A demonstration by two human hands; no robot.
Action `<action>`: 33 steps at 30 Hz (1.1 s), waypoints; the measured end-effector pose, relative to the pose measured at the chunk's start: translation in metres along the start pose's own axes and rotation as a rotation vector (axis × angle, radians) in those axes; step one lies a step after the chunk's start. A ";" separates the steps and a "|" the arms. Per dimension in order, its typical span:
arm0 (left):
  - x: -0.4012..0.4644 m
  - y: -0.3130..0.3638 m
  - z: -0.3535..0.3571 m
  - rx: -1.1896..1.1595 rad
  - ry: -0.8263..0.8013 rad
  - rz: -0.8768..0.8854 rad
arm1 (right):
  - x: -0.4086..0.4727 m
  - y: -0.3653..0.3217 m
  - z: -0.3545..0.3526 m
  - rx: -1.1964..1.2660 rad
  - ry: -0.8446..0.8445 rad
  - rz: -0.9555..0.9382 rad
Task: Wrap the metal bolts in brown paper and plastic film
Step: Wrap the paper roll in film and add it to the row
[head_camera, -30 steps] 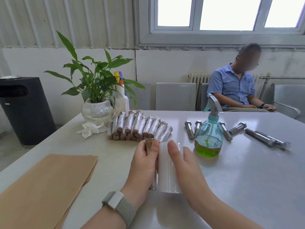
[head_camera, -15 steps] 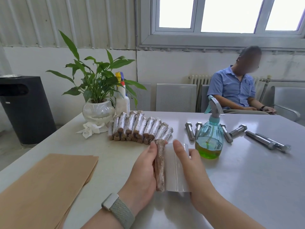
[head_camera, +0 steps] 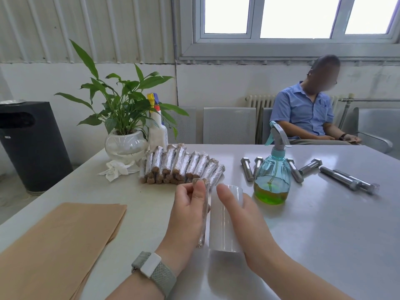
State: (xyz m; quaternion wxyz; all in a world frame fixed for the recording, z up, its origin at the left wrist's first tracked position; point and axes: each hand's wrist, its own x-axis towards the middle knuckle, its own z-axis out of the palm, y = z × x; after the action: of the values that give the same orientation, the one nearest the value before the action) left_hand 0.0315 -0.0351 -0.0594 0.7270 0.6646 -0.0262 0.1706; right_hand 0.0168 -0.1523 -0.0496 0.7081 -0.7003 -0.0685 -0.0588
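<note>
Left hand (head_camera: 186,215) is curled round the paper-wrapped bolt (head_camera: 204,204), held right beside the film roll (head_camera: 225,219) that the right hand (head_camera: 242,221) steadies, fingers seemingly curled behind it. Steel bolt's probably heavy and stiff, film clingy and slippery, so grip mid-shaft. Smooth grey tabletop (head_camera: 324,234), bright window (head_camera: 292,16), someone seated behind.
</note>
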 end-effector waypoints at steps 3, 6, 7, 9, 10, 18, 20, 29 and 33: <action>-0.004 -0.001 0.004 -0.088 -0.005 -0.044 | -0.002 0.005 0.004 -0.076 0.076 0.011; -0.010 -0.001 0.006 -0.294 -0.048 -0.192 | -0.003 0.005 0.007 -0.085 0.150 0.071; -0.012 0.001 0.005 -0.371 -0.081 -0.251 | -0.001 0.004 0.007 -0.081 0.180 0.083; -0.014 0.004 0.004 -0.481 -0.180 -0.324 | 0.001 0.001 0.004 -0.132 0.201 0.082; -0.014 0.004 0.005 -0.509 -0.218 -0.327 | 0.002 -0.001 0.003 -0.158 0.213 0.079; -0.010 0.002 0.006 -0.342 -0.225 -0.213 | 0.006 -0.001 -0.010 0.100 -0.064 0.307; -0.007 0.001 0.004 -0.287 -0.219 -0.181 | 0.005 0.000 -0.012 0.096 -0.082 0.290; -0.002 -0.006 -0.001 -0.049 -0.028 0.061 | -0.004 -0.003 0.000 -0.039 0.145 0.058; -0.005 -0.002 0.003 -0.142 -0.013 0.082 | -0.007 0.002 0.010 -0.099 0.216 -0.005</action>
State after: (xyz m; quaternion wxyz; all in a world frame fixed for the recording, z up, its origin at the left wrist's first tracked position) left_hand 0.0279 -0.0395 -0.0627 0.7645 0.6109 -0.0700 0.1937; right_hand 0.0099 -0.1424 -0.0524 0.6757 -0.7239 0.0095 -0.1391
